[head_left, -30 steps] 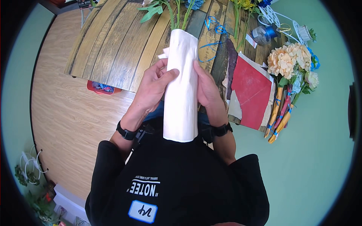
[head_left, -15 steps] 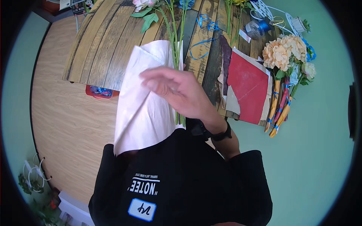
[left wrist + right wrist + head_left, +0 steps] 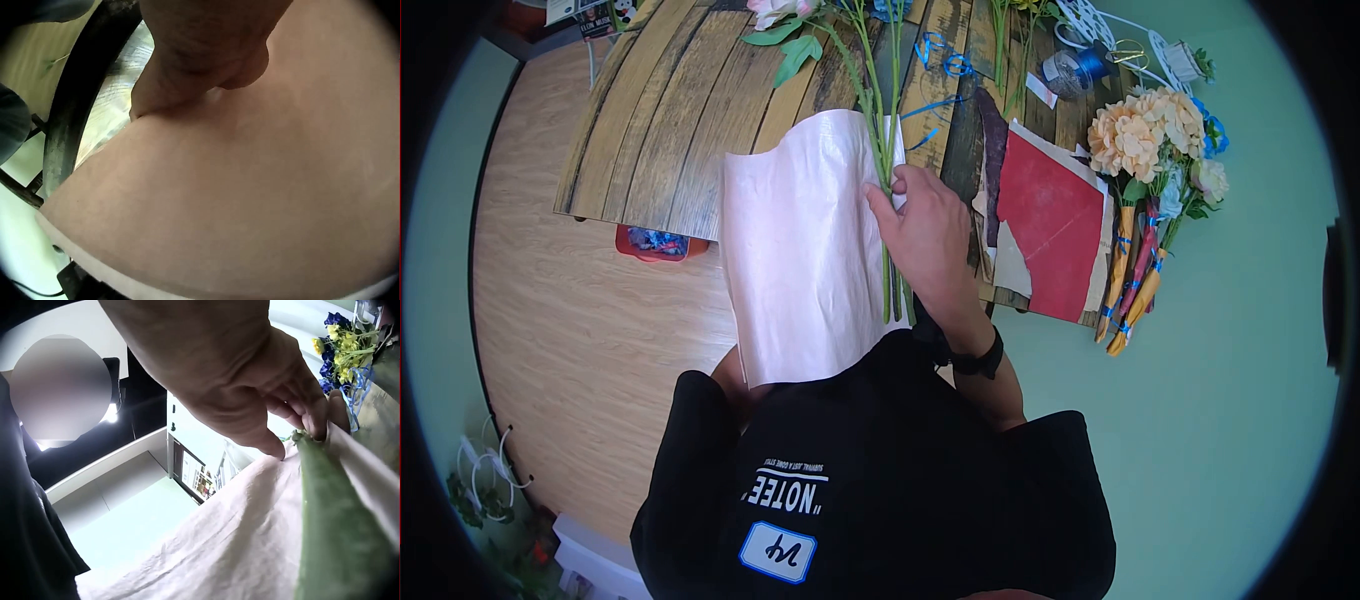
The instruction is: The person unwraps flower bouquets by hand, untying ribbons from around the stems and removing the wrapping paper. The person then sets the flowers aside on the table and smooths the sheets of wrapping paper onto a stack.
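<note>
A sheet of pale pink-white paper (image 3: 800, 240) hangs partly unrolled in front of the torso, with several green stems (image 3: 886, 270) lying along its right side. My right hand (image 3: 930, 235) has thumb and fingers bent round the stems near the paper's upper right edge. The right wrist view shows that hand (image 3: 231, 369) close up, its fingertips at a green stem (image 3: 331, 519) and the paper (image 3: 237, 531). Under the paper, my left hand is hidden in the head view; in the left wrist view the hand (image 3: 203, 53) grips near the edge of the paper (image 3: 219, 200).
Red paper (image 3: 1050, 225) and torn scraps lie on the wooden table (image 3: 670, 110). Wrapped bouquets (image 3: 1135, 260) stand out at its right edge. Blue ribbon (image 3: 940, 60), a ribbon spool (image 3: 1075, 72) and more flowers are farther back. A red bin (image 3: 658, 245) sits below the left edge.
The narrow paper roll has opened out to the left, showing the stems. My right hand crossed over the paper, then moved back right to the stems; my left hand went beneath the paper.
</note>
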`<state>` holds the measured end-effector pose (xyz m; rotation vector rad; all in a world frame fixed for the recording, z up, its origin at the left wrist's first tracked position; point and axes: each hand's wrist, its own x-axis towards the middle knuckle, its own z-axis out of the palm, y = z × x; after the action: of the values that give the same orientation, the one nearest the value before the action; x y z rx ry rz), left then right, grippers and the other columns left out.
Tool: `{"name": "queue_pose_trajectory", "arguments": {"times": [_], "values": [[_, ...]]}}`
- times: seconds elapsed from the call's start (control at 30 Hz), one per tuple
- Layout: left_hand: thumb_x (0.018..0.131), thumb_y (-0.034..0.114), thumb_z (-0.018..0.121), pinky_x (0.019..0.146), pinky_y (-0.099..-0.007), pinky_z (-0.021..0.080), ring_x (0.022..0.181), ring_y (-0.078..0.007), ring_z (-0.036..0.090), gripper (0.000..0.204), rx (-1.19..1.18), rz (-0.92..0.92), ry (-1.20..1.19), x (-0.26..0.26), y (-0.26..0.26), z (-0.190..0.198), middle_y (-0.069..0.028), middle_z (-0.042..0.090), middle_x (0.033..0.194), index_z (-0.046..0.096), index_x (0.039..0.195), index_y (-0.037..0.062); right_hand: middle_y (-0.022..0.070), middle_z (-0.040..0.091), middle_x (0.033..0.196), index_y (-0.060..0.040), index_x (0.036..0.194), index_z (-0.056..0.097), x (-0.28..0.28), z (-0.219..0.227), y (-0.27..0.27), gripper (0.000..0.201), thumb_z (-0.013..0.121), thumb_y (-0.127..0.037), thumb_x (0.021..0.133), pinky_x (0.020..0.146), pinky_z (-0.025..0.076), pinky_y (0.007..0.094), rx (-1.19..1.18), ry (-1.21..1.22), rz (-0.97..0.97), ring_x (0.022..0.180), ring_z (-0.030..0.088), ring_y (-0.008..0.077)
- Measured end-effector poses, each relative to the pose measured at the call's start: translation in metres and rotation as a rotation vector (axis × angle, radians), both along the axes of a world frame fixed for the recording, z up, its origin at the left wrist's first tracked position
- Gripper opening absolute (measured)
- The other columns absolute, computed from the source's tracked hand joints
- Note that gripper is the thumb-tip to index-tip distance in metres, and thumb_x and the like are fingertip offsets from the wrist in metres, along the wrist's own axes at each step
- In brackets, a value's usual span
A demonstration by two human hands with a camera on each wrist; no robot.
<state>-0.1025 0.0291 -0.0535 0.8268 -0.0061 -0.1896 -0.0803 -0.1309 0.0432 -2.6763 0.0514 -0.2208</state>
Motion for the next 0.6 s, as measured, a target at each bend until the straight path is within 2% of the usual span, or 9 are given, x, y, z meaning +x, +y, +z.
{"name": "queue_pose_trajectory", "arguments": {"times": [0.33,0.4,0.43,0.5,0.53,0.6], "values": [[0.103,0.037,0.056,0.096,-0.039,0.055,0.118,-0.023,0.061,0.048,-0.024,-0.07,-0.011,0.005,0.001,-0.003,-0.0131,0.062,0.13,0.053,0.137,0.0028,0.0158,0.07,0.077,0.0047,0.097,0.067,0.01,-0.003,-0.012,0.034,0.074,-0.026,0.086,0.071,0.055,0.0403,0.177,0.206,-0.05,0.07,0.07,0.0293],[0.103,0.037,0.056,0.096,-0.039,0.055,0.118,-0.0231,0.061,0.048,-0.018,-0.079,-0.03,0.014,0.005,-0.001,-0.0132,0.062,0.13,0.053,0.137,0.0028,0.0133,0.068,0.073,0.0054,0.096,0.067,0.011,-0.006,-0.012,0.029,0.071,-0.022,0.087,0.067,0.054,0.0382,0.294,0.216,-0.066,0.066,0.068,0.0228],[0.103,0.037,0.056,0.096,-0.0391,0.055,0.118,-0.0231,0.061,0.048,-0.014,-0.076,-0.046,0.021,0.008,0.002,-0.0132,0.062,0.13,0.053,0.137,0.0028,0.0133,0.068,0.073,0.0054,0.096,0.067,0.012,-0.009,-0.013,0.029,0.071,-0.022,0.087,0.067,0.054,0.0382,0.299,0.198,-0.061,0.066,0.068,0.0228],[0.103,0.038,0.056,0.097,-0.0392,0.055,0.119,-0.0232,0.061,0.049,-0.002,-0.059,-0.084,0.036,0.018,0.008,-0.0133,0.062,0.13,0.053,0.137,0.0028,0.009,0.063,0.07,0.005,0.097,0.064,0.012,-0.018,-0.012,0.022,0.065,-0.016,0.091,0.056,0.05,0.0348,0.474,0.177,-0.035,0.058,0.062,0.0162],[0.103,0.038,0.056,0.097,-0.0392,0.054,0.119,-0.0232,0.061,0.049,0.003,-0.049,-0.102,0.043,0.023,0.011,-0.0133,0.062,0.13,0.053,0.137,0.0028,0.009,0.063,0.07,0.005,0.097,0.064,0.013,-0.022,-0.01,0.022,0.065,-0.016,0.091,0.056,0.05,0.0348,0.478,0.158,-0.021,0.058,0.062,0.0162],[0.103,0.038,0.056,0.097,-0.0393,0.054,0.119,-0.0233,0.061,0.049,0.006,-0.033,-0.125,0.051,0.029,0.016,-0.0133,0.062,0.13,0.052,0.137,0.0028,0.0053,0.059,0.071,0.0031,0.1,0.058,0.014,-0.026,-0.008,0.014,0.059,-0.01,0.095,0.047,0.045,0.0306,1.023,0.348,-0.113,0.052,0.055,0.0127]]}}
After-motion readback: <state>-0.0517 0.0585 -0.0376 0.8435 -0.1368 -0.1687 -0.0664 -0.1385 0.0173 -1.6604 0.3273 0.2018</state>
